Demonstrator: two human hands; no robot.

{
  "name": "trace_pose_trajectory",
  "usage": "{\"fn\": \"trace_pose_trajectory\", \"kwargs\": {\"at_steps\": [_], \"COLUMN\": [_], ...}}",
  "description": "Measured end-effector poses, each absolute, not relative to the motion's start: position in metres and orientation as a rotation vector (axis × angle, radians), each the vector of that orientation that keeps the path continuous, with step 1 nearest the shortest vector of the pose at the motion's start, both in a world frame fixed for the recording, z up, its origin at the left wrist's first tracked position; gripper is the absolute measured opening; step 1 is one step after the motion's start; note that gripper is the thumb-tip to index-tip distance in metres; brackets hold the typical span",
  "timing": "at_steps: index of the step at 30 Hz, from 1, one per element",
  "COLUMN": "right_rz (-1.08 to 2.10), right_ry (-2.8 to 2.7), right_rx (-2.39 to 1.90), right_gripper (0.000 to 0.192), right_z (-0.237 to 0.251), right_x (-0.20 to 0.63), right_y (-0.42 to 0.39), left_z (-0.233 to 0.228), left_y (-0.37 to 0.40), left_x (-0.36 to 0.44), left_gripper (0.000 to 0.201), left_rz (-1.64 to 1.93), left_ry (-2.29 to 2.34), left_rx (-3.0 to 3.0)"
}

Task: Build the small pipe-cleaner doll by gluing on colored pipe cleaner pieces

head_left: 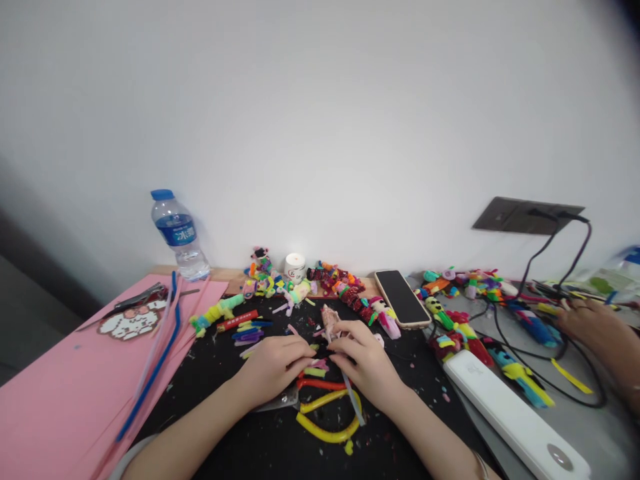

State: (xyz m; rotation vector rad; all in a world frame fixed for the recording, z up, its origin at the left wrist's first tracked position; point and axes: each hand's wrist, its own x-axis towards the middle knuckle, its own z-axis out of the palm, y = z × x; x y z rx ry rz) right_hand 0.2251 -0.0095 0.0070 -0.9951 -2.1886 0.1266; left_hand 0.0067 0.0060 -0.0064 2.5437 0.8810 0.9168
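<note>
A yellow pipe cleaner (pixel 327 430) is curled nearest the viewer on the black mat (pixel 240 393). Just beyond it, a small pink figure (pixel 330 319) is pinched upright by the right hand (pixel 367 363), fingers closed round its base, apparently for steadying. The left hand (pixel 274 369) is curled shut beside it, over scissors (pixel 283 399). Farther from the yellow pipe cleaner, a phone (pixel 402 298) and a water bottle (pixel 179 235) are set by the wall.

Left hand (pixel 273 367) and right hand (pixel 367 363) — fingertips curled inward, nearly touching.
</note>
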Motion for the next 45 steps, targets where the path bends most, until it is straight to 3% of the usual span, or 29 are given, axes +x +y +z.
{"fn": "trace_pose_trajectory", "kwargs": {"at_steps": [45], "right_rz": [0.251], "right_ry": [-2.185], "right_rx": [-0.977], "right_gripper": [0.011], "right_z": [0.0045], "right_x": [0.2276], "right_y": [-0.0079], "left_z": [-0.0111], "left_y": [0.0085], "left_x": [0.0054], "left_gripper": [0.020], "left_rz": [0.901], "left_ry": [0.847], "left_rx": [2.577]}}
